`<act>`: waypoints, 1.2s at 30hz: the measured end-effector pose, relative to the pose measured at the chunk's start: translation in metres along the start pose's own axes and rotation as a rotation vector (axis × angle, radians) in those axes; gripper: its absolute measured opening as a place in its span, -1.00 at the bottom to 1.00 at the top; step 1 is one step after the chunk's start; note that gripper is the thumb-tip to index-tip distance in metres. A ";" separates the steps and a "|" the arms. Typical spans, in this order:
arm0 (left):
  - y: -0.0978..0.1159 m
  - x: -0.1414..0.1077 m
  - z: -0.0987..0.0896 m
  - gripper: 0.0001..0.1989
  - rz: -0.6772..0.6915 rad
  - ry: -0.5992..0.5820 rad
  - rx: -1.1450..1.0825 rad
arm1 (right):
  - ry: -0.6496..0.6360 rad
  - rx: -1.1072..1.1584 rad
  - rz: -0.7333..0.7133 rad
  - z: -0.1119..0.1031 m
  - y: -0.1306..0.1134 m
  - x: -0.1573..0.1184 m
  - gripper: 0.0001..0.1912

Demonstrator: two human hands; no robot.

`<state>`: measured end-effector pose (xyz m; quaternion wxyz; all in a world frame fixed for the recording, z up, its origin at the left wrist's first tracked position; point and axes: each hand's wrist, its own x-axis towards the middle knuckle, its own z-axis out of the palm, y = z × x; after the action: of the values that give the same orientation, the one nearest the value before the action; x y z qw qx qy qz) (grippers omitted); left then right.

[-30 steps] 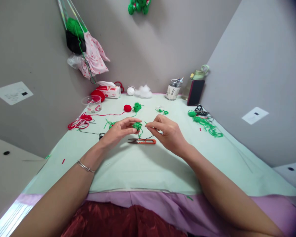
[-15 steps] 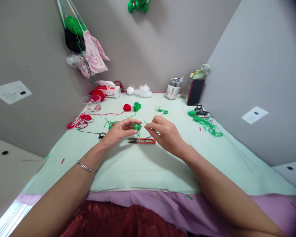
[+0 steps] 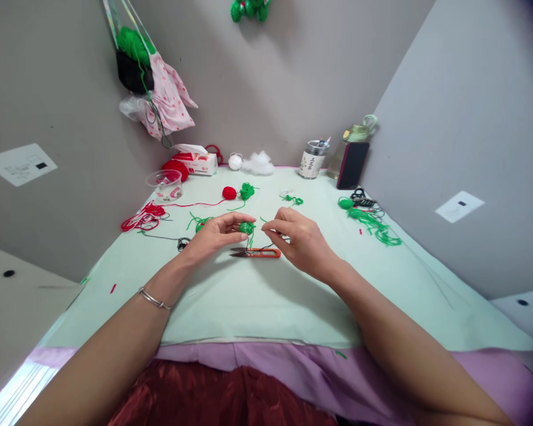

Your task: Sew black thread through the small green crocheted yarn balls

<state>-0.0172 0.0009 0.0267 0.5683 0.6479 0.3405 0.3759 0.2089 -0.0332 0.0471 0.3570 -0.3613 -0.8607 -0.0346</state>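
While the left hand curls its thumb and fingers around a small green piece, the right hand is just beside it with thumb and forefinger drawn together. What the right fingertips pinch, if anything, is too small to tell; a short green strand shows right at them. The green piece is in the left fingertips, between the two hands and above the cloth. Under it, green and dark ends hang toward the snips, which lie on the cloth with blades to the left. A dark thread runs from there toward the right hand.

Near the left wrist lies a dark coil, and some green yarn shows behind the left hand. Farther back, a red ball is next to a green bundle. Red yarn lies loose at the left, near a clear tub. At the right, a phone leans upright against a bottle, with a green tangle in front.
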 end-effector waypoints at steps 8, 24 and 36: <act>-0.004 0.001 0.001 -0.62 -0.022 0.027 -0.021 | -0.069 0.219 0.193 -0.001 0.002 0.002 -0.83; -0.005 -0.002 0.010 -0.58 -0.035 -0.088 -0.069 | -0.264 0.857 0.437 -0.001 0.025 0.006 -0.76; -0.013 0.002 0.015 -0.57 -0.017 0.042 -0.041 | -0.058 0.535 0.516 0.019 0.001 0.004 -0.92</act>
<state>-0.0036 -0.0030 0.0132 0.5772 0.6252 0.3501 0.3917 0.1971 -0.0241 0.0352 0.4114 -0.4613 -0.7295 0.2928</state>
